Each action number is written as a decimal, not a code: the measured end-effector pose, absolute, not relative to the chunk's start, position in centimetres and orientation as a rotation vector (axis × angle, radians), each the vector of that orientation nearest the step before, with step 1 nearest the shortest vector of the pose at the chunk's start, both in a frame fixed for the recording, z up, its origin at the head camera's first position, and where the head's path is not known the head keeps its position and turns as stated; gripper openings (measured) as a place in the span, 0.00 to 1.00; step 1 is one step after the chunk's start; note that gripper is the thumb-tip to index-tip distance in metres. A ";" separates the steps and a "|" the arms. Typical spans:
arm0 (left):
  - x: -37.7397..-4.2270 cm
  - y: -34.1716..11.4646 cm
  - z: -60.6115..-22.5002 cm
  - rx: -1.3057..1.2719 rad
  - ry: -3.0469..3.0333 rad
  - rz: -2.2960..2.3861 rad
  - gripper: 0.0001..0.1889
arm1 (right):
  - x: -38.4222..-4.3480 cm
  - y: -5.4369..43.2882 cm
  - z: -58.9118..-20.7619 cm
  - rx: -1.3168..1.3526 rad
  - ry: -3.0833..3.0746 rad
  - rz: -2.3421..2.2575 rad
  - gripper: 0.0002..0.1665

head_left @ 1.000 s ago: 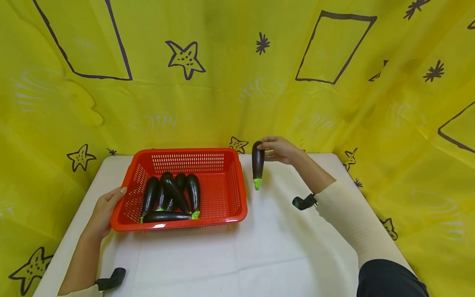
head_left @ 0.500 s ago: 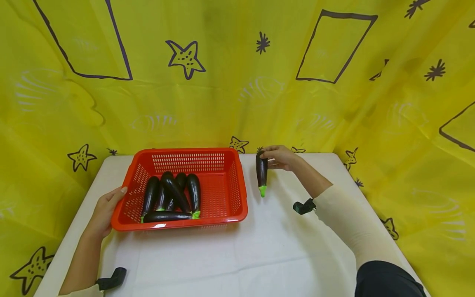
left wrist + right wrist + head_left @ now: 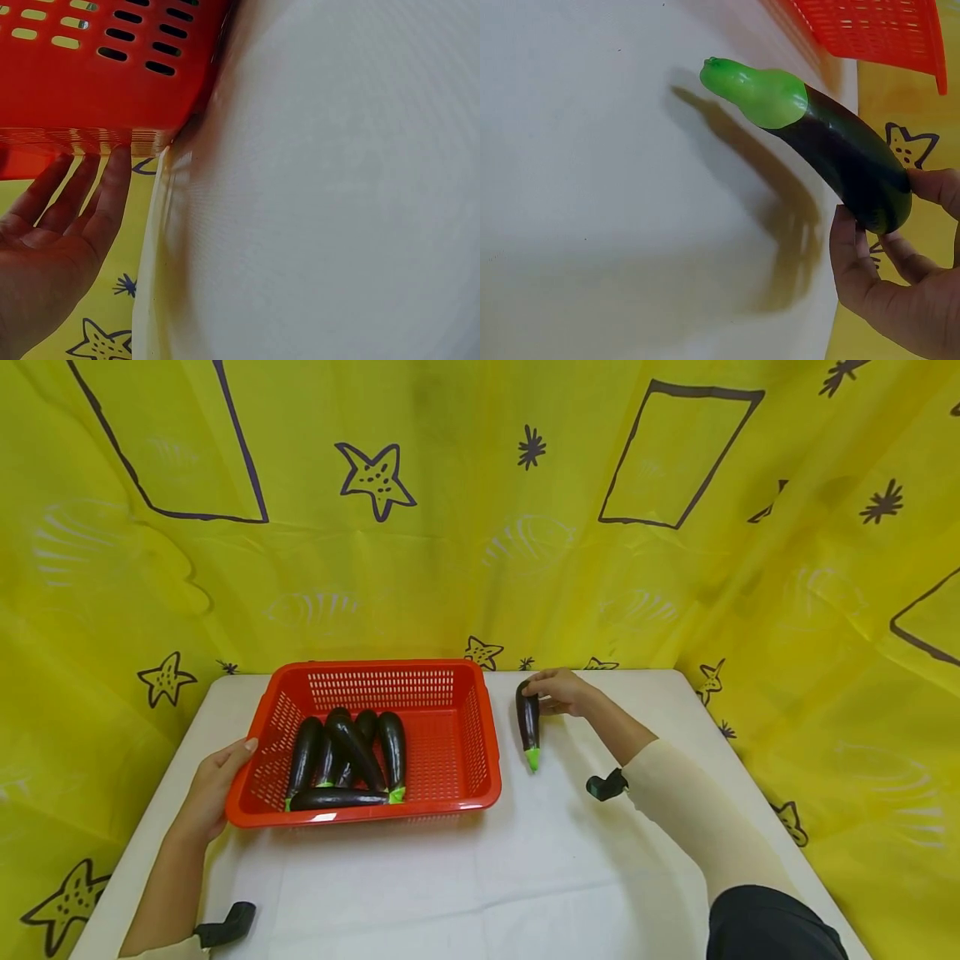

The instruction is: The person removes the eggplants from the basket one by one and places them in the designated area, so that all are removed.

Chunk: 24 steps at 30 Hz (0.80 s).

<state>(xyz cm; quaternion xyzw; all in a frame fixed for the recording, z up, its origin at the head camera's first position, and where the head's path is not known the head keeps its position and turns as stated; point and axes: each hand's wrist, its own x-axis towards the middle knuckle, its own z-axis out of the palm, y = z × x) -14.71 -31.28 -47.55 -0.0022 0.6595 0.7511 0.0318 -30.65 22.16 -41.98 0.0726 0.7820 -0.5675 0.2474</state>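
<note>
My right hand [image 3: 564, 691] pinches a dark purple eggplant [image 3: 528, 720] by its rounded end, thumb on one side and fingers on the other. Its bright green stem end points toward me, and in the right wrist view the eggplant [image 3: 840, 150] hangs above the table with its shadow apart from it. At the left, my left hand [image 3: 212, 787] holds the short side of a red plastic basket [image 3: 491, 760], thumb over the rim. In the left wrist view the fingers [image 3: 112, 187] press against the basket's outer wall. Several eggplants [image 3: 392, 747] lie in the basket's left half.
A white cloth [image 3: 450, 893] covers the table. Yellow curtains [image 3: 450, 568] with drawn stars hang close behind the table's back edge and along both sides. The basket's right wall stands a short way left of the held eggplant.
My right hand has lowered the eggplant and brought it slightly toward me and to the right. The left hand and the basket have stayed in place.
</note>
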 end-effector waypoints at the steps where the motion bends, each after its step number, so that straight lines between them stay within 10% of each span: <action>1: -14.7 -31.2 -47.6 -0.010 2.025 2.319 0.13 | -30.6 22.1 -42.0 0.202 2.137 -1.538 0.23; 8: -14.8 -31.2 -47.3 -0.031 2.080 2.236 0.37 | -30.9 21.6 -42.7 0.206 2.176 -1.490 0.26; 24: -14.7 -31.1 -47.1 -0.020 2.089 2.240 0.38 | -31.6 21.3 -44.5 0.151 2.270 -1.352 0.19</action>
